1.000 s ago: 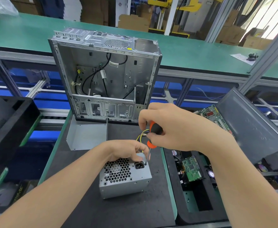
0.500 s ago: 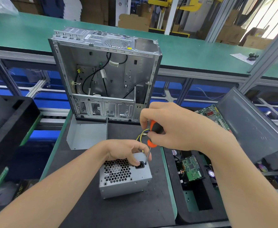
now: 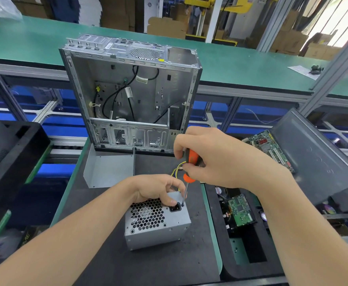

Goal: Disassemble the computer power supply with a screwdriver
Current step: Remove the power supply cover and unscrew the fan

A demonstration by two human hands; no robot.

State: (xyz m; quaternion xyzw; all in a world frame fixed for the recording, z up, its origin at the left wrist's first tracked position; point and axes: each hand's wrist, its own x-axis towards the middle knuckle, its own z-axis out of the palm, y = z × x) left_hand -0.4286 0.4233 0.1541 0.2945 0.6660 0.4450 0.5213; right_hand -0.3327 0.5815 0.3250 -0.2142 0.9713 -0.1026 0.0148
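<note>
A scuffed black mat [image 3: 148, 265] covers the bench. At 12 o'clock stands an open steel computer case [image 3: 148, 96], with a green-topped bench [image 3: 230, 65] and cardboard boxes [image 3: 167, 27] behind it. At 3 o'clock a green circuit board [image 3: 239, 211] lies in a black tray [image 3: 216, 244]. The power supply [image 3: 158, 230], a grey sheet-metal box with a honeycomb grille, sits at centre. The left hand [image 3: 158, 188] grips its top edge from 11 o'clock. The right hand [image 3: 214, 157], at 1 o'clock, curls round the orange-handled screwdriver [image 3: 190, 156], whose tip is on the box beside the socket.
</note>
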